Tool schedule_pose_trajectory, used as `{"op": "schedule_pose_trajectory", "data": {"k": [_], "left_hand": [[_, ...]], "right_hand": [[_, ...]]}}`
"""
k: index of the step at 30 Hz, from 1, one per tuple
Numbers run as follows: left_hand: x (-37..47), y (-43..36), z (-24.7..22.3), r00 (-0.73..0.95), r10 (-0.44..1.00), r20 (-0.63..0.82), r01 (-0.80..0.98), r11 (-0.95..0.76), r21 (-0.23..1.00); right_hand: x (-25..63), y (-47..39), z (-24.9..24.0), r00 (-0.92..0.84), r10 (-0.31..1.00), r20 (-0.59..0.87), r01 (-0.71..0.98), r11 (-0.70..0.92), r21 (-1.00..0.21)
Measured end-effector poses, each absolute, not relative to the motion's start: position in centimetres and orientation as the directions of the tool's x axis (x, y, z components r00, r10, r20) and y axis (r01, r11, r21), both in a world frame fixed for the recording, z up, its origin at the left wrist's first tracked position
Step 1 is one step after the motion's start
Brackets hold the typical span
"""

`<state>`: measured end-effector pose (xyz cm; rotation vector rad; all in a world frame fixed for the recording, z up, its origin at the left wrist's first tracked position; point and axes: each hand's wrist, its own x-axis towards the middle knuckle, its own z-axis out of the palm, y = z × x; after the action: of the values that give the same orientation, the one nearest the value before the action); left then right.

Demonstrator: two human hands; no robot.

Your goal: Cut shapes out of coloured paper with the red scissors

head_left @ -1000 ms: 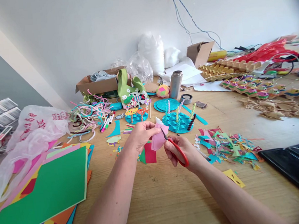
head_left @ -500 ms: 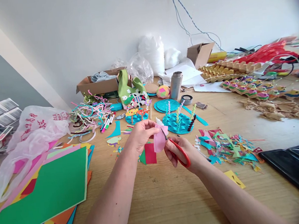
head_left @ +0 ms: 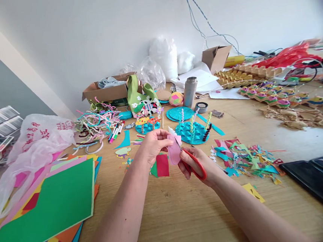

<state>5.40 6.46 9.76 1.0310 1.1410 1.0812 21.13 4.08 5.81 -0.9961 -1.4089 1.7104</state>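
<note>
My left hand (head_left: 158, 142) pinches the upper left edge of a small piece of pink paper (head_left: 174, 154) that has a drawn line on it. In my right hand (head_left: 197, 163) is a pair of red-handled scissors (head_left: 197, 165), its blades on the pink paper near the right edge. Both hands are above the wooden table. Below and behind the paper lie a dark red paper square (head_left: 162, 166) and a bit of green paper. Beyond my hands stands a blue disc with wavy strips and upright twisted pipe cleaners (head_left: 192, 132).
A stack of coloured sheets (head_left: 50, 206) covers the left front. Paper scraps (head_left: 246, 158) spread on the right, near a black phone-like object (head_left: 314, 183). Pipe cleaners (head_left: 99, 120), markers (head_left: 117, 132), a metal bottle (head_left: 190, 92) and a tape roll (head_left: 201, 107) stand or lie farther back.
The pink paper has shifted and turned slightly between my hands, and more of its drawn line shows. The scissors have moved a little relative to it; both hands keep their hold.
</note>
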Motion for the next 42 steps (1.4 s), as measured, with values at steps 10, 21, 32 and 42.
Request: {"op": "schedule_pose_trajectory", "data": {"k": [10,21,32,42], "left_hand": [[5.40,6.45,9.84,0.097,0.977,-0.189,-0.106,0.199,0.974],[5.35,6.50,9.66,0.124,0.982,-0.144,-0.051,0.151,0.987],[5.30,6.48,9.52,0.135,0.981,-0.139,-0.055,0.147,0.988],[5.24,6.50,9.71,0.111,0.981,-0.160,-0.121,0.173,0.977]], "right_hand": [[21.19,4.09,5.71,-0.433,0.887,-0.162,-0.022,-0.190,-0.982],[21.26,4.22,5.28,-0.429,0.886,-0.177,-0.012,-0.202,-0.979],[21.33,4.30,5.11,-0.433,0.886,-0.168,0.001,-0.186,-0.983],[21.25,4.10,5.54,-0.444,0.884,-0.142,-0.021,-0.169,-0.985]]}}
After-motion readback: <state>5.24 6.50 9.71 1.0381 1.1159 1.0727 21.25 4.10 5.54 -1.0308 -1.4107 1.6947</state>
